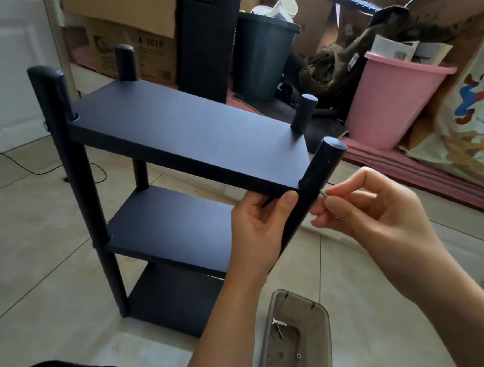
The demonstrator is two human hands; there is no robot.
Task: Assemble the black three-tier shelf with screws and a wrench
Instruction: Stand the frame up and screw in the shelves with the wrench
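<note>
The black three-tier shelf [181, 139] stands upright on the floor, probably light and tippy, so the left hand [257, 227] grips its near-right post [315, 188] while the right hand [376, 210] pinches a small, droppable screw [323, 193] against it.

1. Our left forearm rises from the bottom edge of the view, bare, wrist nearly straight.
2. Our left hand [257, 227] shows its back to us, thumb up and pressed against the front edge of the top board, the other fingers curled out of sight behind the near right post, gripping the shelf [187, 133] there.
3. Our right forearm enters from the lower right corner and angles up and left.
4. Our right hand [376, 210] has its fingers curled, thumb and forefinger pinching a small metal screw [323, 193] whose tip touches the post's right side.
</note>
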